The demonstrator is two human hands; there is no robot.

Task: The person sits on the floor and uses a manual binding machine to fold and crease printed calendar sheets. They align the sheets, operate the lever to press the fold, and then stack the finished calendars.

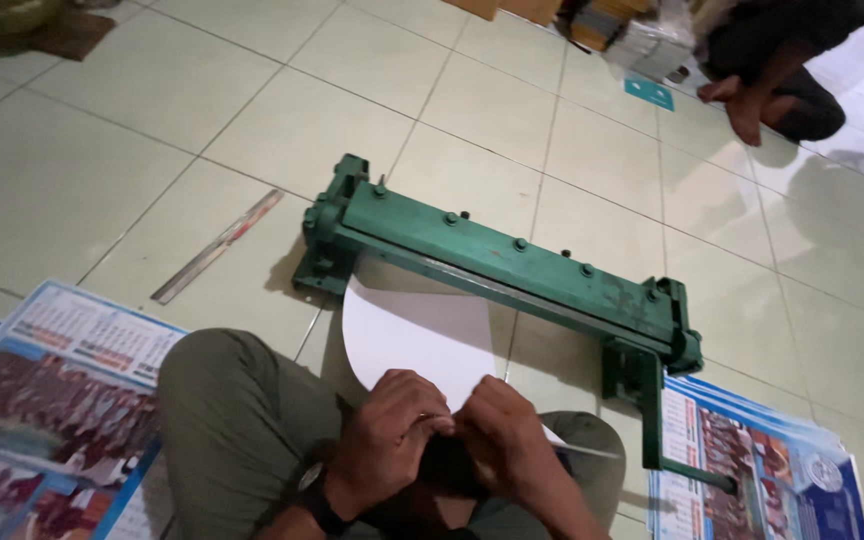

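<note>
Both hands, left hand point(387, 425) and right hand point(507, 435), grip the white sheet point(417, 335), its far edge already under the green cutter point(502, 265) blade, not yet cut.

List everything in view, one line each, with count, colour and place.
White sheet: one, white, far edge under the green machine, near edge at the hands.
Green machine: one, green metal, on the tiled floor, centre.
Ruler: one, grey metal, floor left of the machine.
Printed posters: one stack at left, one at right, blue with photos.
Tiled floor: pale tiles.
Other person: one, seated top right.
Stacked paper: top edge, count unclear.
Wristwatch: one, dark, left wrist.
Left hand: fingers on the sheet's edge.
Right hand: fingers on the sheet's edge.
</note>
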